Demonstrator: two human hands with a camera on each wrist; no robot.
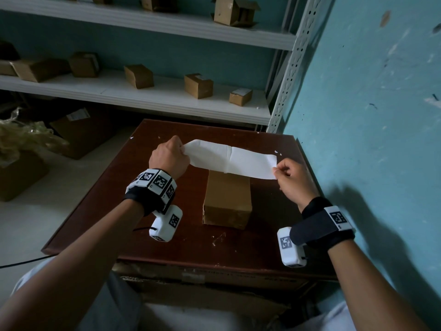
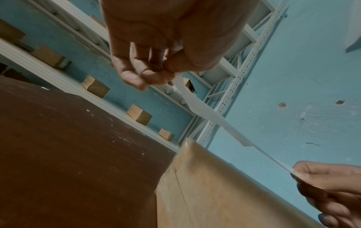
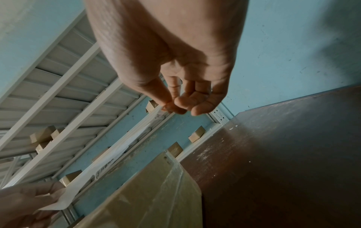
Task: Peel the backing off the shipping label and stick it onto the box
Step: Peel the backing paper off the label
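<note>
A long white shipping label (image 1: 232, 158) is stretched flat in the air above the far end of a brown cardboard box (image 1: 228, 201) that lies on the dark wooden table (image 1: 119, 199). My left hand (image 1: 170, 155) pinches the label's left end; my right hand (image 1: 290, 177) pinches its right end. The left wrist view shows the label (image 2: 213, 118) edge-on running from my left fingers (image 2: 156, 74) to the right hand (image 2: 330, 189), above the box (image 2: 215, 192). Printed text is visible on the label (image 3: 101, 166) underside in the right wrist view, held by my right fingertips (image 3: 175, 106).
White metal shelving (image 1: 148, 96) stands behind the table with several small cardboard boxes (image 1: 198, 86). A teal wall (image 1: 370, 103) runs close along the table's right side. Larger cartons (image 1: 81, 130) and crumpled plastic sit on the floor to the left.
</note>
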